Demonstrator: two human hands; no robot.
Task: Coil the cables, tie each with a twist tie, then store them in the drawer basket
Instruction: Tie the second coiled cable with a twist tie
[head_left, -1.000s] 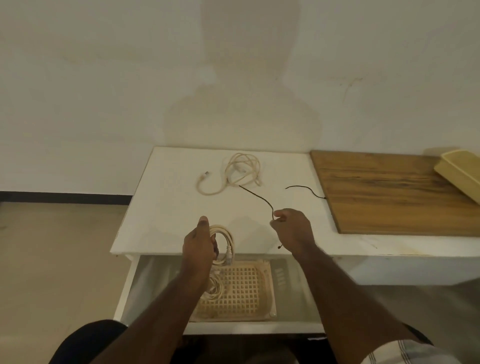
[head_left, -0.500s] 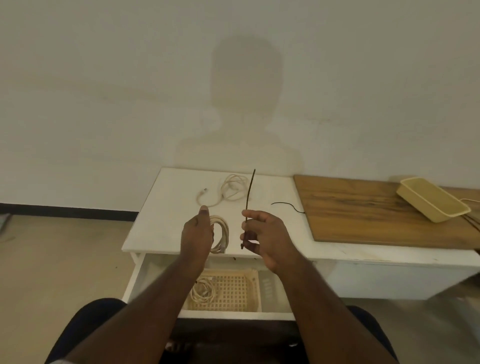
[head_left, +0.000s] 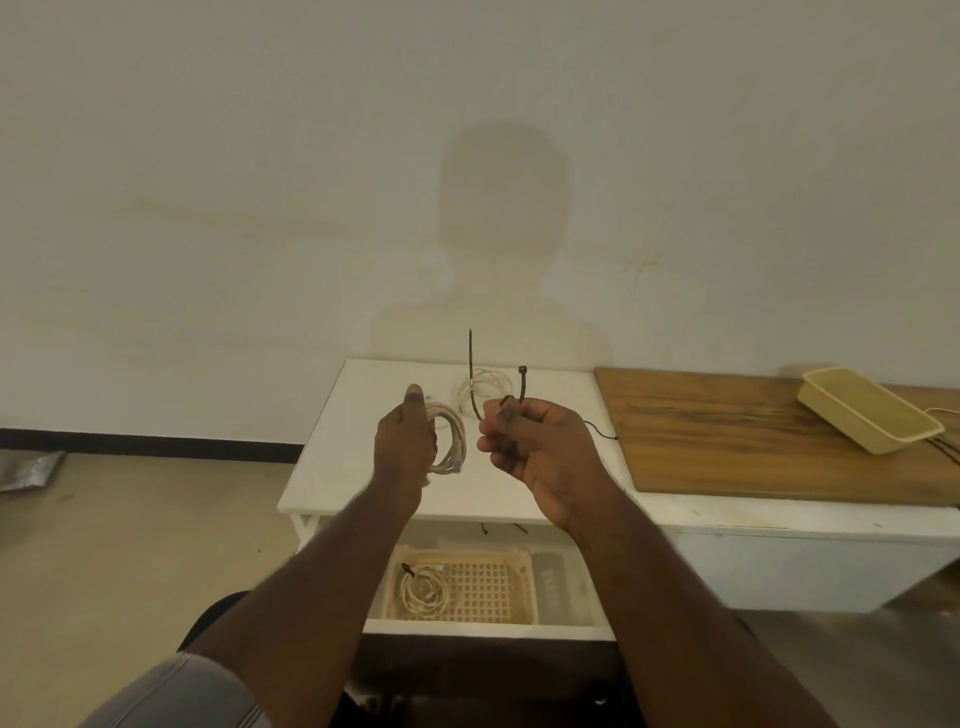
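Fingers pinch one tie; left hand holds one coil.

The white tabletop is the landmark. Above its near middle, the left hand holds a cream coiled cable; just right of it the right hand holds a thin black tie bent into a U. A loose cream cable lies at the tabletop's far edge. A brown wooden board lies on its right part, carrying a cream plastic tray. Below its front edge, an open drawer holds a cream lattice basket with a tied cream cable coil in its left part.
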